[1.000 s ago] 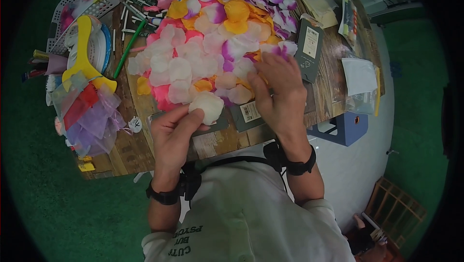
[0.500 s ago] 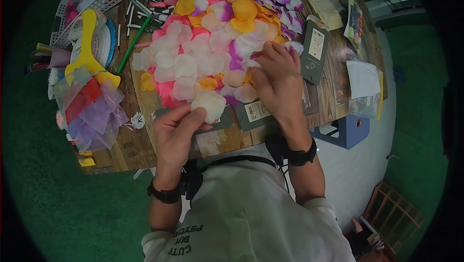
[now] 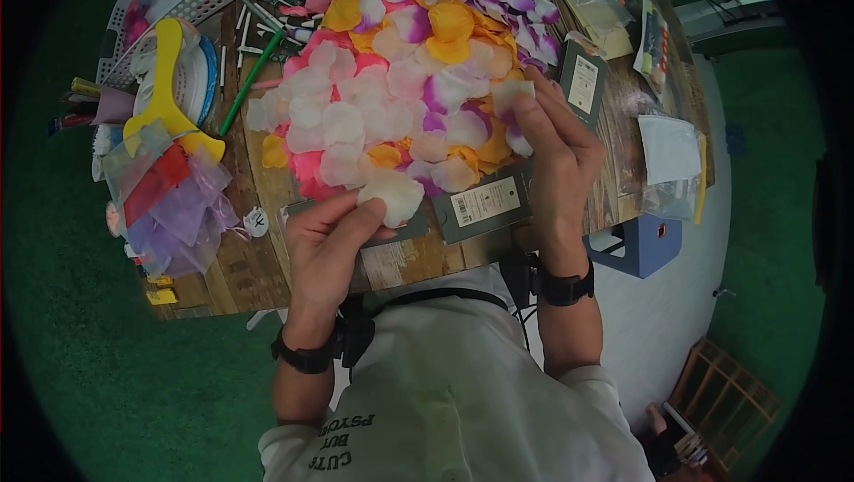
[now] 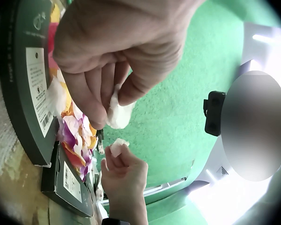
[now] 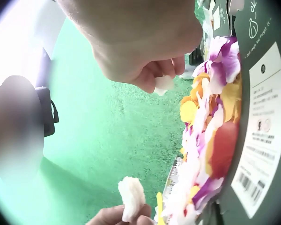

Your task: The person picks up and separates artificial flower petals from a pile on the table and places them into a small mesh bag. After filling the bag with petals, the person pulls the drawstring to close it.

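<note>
Between thumb and fingers, the left hand (image 3: 331, 235) pinches a bundle of white petals (image 3: 391, 197) at the pile's front edge; the left wrist view shows the same bundle (image 4: 119, 110). A pale petal (image 3: 511, 95) is pinched by the right hand (image 3: 562, 146), raised at the pile's right side. In the right wrist view this petal (image 5: 163, 85) hangs at the fingertips, apart from the white bundle (image 5: 131, 198). The pile of loose petals (image 3: 342, 122) is white, pink, orange and purple.
Dark boxes with labels (image 3: 485, 204) lie along the pile's front and right. At left are a green stick (image 3: 251, 82), a yellow plastic piece (image 3: 162, 95), mesh bags (image 3: 182, 206) and a perforated basket (image 3: 206, 2). Plastic packets (image 3: 669, 148) lie at right.
The right hand has lifted from the pile and moved right, now with a pale petal in its fingers. The left hand keeps its white petals, nearly in place.
</note>
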### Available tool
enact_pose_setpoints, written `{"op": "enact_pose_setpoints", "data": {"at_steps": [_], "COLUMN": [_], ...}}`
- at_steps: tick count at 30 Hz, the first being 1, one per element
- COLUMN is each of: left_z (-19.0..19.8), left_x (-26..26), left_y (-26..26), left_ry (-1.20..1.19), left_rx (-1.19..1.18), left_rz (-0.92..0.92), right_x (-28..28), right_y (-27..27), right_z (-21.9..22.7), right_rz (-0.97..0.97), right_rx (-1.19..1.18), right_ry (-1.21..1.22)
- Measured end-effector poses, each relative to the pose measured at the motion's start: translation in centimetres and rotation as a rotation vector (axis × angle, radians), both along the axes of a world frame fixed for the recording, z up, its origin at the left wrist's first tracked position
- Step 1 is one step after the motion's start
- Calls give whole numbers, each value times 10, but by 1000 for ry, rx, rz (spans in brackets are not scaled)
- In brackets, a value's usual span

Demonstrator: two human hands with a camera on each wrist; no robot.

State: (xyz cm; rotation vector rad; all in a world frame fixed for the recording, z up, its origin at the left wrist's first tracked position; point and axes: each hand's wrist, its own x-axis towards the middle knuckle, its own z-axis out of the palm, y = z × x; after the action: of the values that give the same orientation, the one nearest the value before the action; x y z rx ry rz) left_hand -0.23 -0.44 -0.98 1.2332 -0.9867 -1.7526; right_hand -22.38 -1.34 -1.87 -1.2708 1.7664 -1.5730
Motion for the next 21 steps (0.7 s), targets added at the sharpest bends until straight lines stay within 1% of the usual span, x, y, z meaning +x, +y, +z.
{"op": "enact_pose_setpoints", "data": {"at_steps": [2,3,5,6,8,9,11,12,14,15,16,17,18,19,20,21], "left_z": [0,-2,-6,-5,2,5,9,11,14,15,16,16,15,13,10,9], "left_x": [5,5,5,2,-3,-2,0,-1,-4,-5,-5,-5,-5,-3,-2,0], "left_y": [1,0,-3,-4,-6,-6,-7,-6,-1,1,2,2,1,1,2,3], "left_ry": [45,42,94,89,175,167,29,24,-40,-39,-44,-50,-51,-12,27,25], "left_rx": [-21,-22,-209,-207,-345,-346,-428,-425,-372,-371,-367,-365,-368,-345,-320,-317], "left_rz": [-100,-96,-164,-162,-189,-187,-247,-247,-204,-205,-169,-132,-133,-88,-42,-41], "right_x": [8,8,8,12,21,23,28,29,31,31,33,35,37,37,37,37], "right_y": [5,7,13,15,17,17,16,16,18,20,20,19,19,19,19,20], "right_z": [12,12,12,15,23,19,19,19,17,17,17,16,16,18,21,23], "right_rz": [20,24,350,353,517,581,590,591,584,577,577,537,498,498,472,446], "right_rx": [62,62,188,189,321,287,312,341,370,394,391,360,329,329,331,334], "right_ry": [-583,-586,-883,-888,-947,-916,-884,-845,-849,-848,-848,-855,-864,-866,-833,-799]}}
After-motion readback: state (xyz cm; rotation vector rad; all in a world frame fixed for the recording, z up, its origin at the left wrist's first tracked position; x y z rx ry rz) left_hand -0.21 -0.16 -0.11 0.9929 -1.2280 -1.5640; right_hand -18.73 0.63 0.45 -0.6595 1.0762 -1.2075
